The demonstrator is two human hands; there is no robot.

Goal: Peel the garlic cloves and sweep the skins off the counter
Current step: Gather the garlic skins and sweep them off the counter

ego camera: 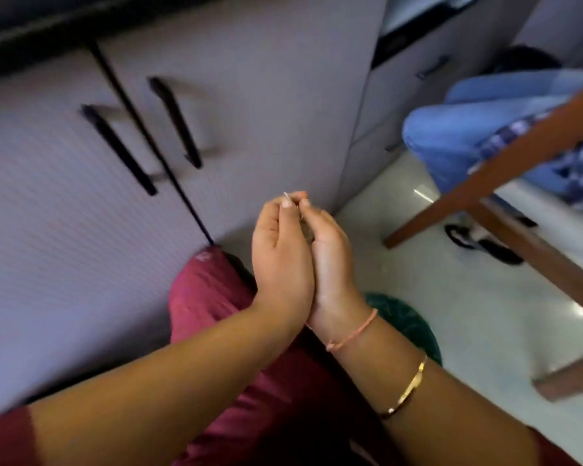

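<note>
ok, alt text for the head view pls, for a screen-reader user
Two bare hands, left hand and right hand, are cupped together heel to heel with fingertips meeting, enclosing what look like garlic skins, one pale sliver poking out on top. Behind them are grey cabinet doors; a green bin sits on the floor below.

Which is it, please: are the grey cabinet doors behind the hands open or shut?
Shut. Both cabinet doors lie flush in one plane, with only a thin dark seam between them.
</note>
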